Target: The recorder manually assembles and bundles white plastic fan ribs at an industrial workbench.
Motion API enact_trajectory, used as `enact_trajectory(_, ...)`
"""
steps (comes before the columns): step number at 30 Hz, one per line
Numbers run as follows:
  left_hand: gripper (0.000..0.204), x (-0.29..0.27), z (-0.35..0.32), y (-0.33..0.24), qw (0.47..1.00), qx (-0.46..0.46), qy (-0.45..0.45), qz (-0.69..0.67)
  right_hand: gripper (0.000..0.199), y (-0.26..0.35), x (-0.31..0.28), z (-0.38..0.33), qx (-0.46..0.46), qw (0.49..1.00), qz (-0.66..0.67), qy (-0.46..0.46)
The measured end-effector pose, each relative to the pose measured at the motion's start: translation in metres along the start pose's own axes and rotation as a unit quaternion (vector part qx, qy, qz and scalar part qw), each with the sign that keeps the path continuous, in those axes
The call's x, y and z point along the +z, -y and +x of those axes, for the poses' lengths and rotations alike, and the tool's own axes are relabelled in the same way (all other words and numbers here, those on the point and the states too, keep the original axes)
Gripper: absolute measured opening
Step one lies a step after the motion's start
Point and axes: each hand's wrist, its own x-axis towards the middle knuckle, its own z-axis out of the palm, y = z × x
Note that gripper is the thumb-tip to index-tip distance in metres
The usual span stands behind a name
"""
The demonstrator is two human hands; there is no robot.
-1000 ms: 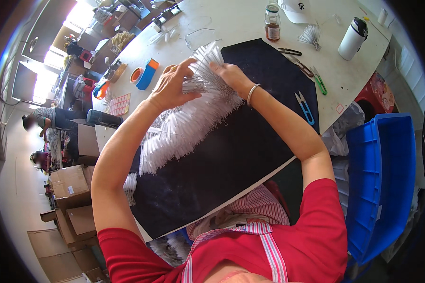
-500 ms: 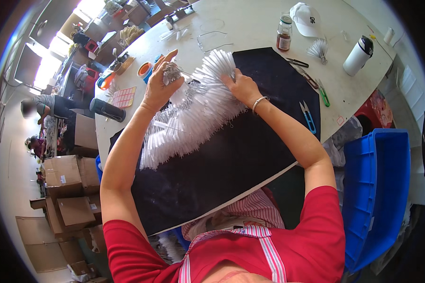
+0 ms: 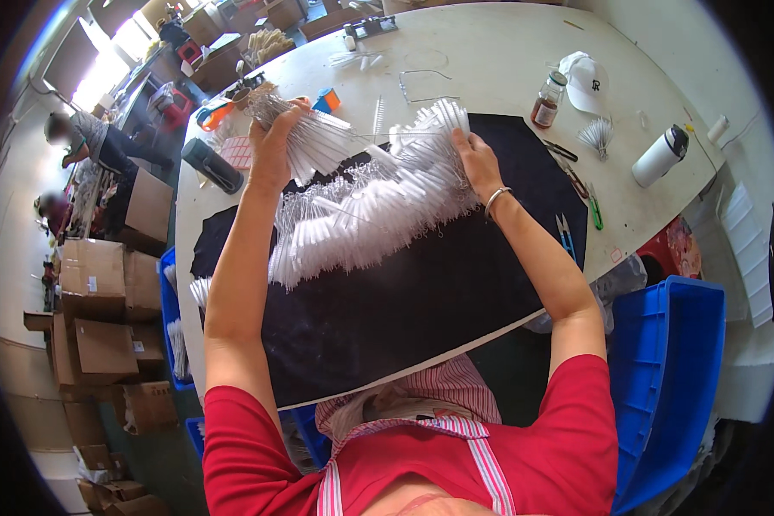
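My left hand [image 3: 272,153] is closed around a bundle of thin white-bristled wire brushes [image 3: 320,148], their wire ends pointing up and left and their bristles fanning to the right. My right hand [image 3: 480,165] grips another bundle of the brushes [image 3: 432,129] at the right end of the pile, thumb in front; its other fingers are partly hidden. Between and below my hands, a long pile of the same brushes [image 3: 365,219] lies across a dark cloth [image 3: 387,318]. A few more brush tips [image 3: 200,291] show beside my left forearm.
On the pale table [image 3: 482,43] stand a jar of reddish liquid [image 3: 548,101], a white cap [image 3: 586,84], a white bottle [image 3: 660,157] and a dark cylinder [image 3: 211,166]. Snips [image 3: 565,236] lie at right. Blue crates [image 3: 666,378] and cardboard boxes [image 3: 103,284] flank me. Two people are far left.
My left hand has turned and moved left, from raised fingers around wire ends to a closed grip with the bundle fanned out. My right hand stays at the pile's right end. The view has shifted.
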Motion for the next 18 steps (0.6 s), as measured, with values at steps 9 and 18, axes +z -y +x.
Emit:
enact_trajectory(9,0.022,-0.042,-0.011,-0.013,0.985,-0.031,-0.029,-0.165,0.057,-0.001,-0.002,0.002,-0.085,0.971,-0.085,-0.205)
enact_trajectory(18,0.013,-0.087,-0.074,-0.036,0.948,-0.103,-0.093,-0.288,0.022,0.155,0.014,-0.104,-0.445,0.895,0.001,-0.021)
